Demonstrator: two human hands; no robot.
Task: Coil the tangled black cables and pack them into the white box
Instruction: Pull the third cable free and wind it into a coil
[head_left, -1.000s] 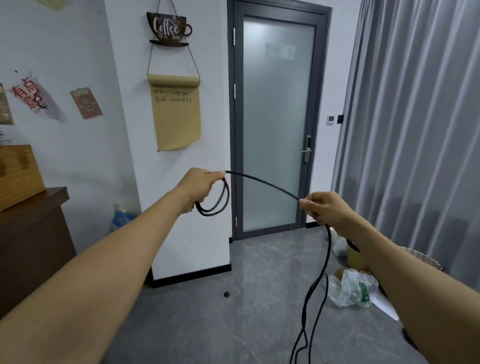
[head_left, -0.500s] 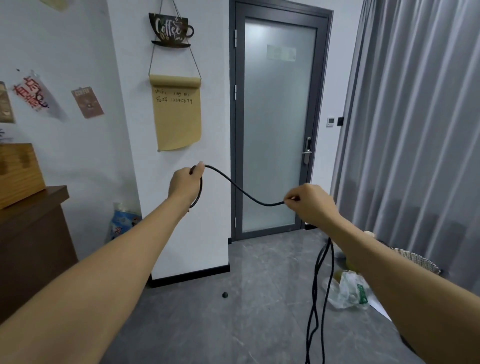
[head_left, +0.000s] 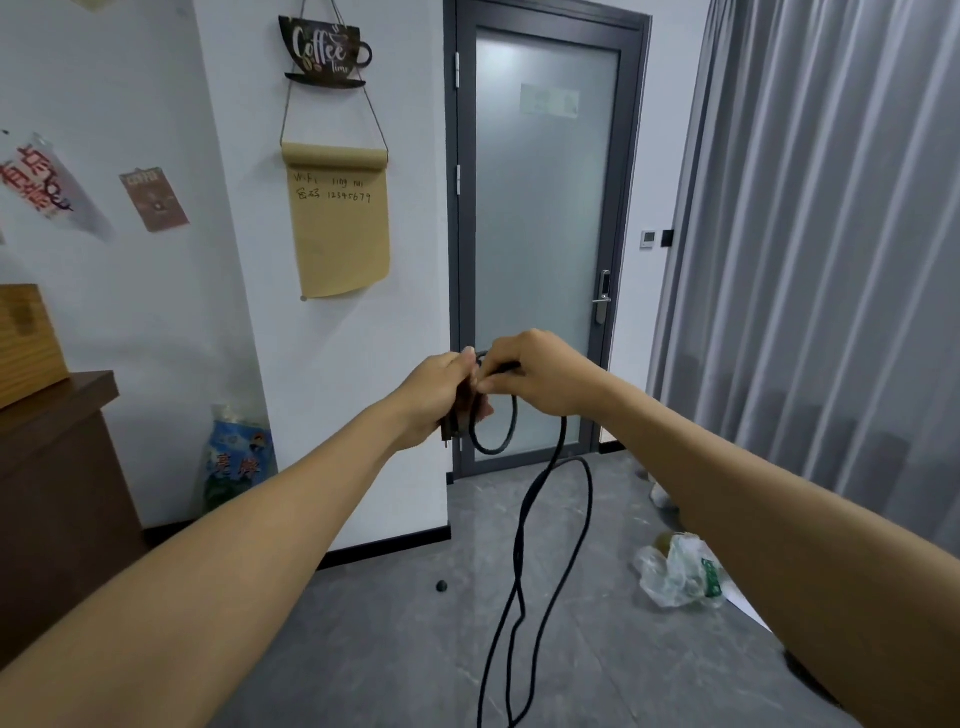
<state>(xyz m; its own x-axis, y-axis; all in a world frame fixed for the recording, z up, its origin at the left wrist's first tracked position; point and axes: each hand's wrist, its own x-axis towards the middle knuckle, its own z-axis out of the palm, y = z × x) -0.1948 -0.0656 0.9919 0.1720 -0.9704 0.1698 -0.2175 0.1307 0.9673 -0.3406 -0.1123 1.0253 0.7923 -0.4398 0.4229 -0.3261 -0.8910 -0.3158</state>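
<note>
In front of frosted glass door (head_left: 540, 234), at arm's length, mid-frame: both hands meeting w/ fingertips nearly touching. Beyond door to the right, grey curtain (head_left: 831, 260) floor to ceiling. To the left, white wall w/ hanging kraft paper roll (head_left: 340, 228) under a "Coffee" cup sign (head_left: 324, 49); handwritten wifi note on the roll. Far left, dark wood cabinet (head_left: 57, 467) w/ a light wooden box (head_left: 26, 343) on top. Grey tile floor (head_left: 363, 649) below.

Left hand (head_left: 441, 397) clenched round black cable (head_left: 519, 545), gripping a small coil; one loop hanging just under the fist, a connector end poking out below the palm. Right hand (head_left: 540, 374) pinching same cable just beside left thumb, feeding the strand across. From right hand, remaining cable dropping in long slack strands, crossing once, running off bottom edge of frame. White box not in view.

On floor right of cable, crumpled plastic bag (head_left: 675, 571); near wall base left, blue printed bag (head_left: 239, 457) leaning by cabinet. Tiny dark round thing (head_left: 442, 586) on tile near skirting, can't tell what.
</note>
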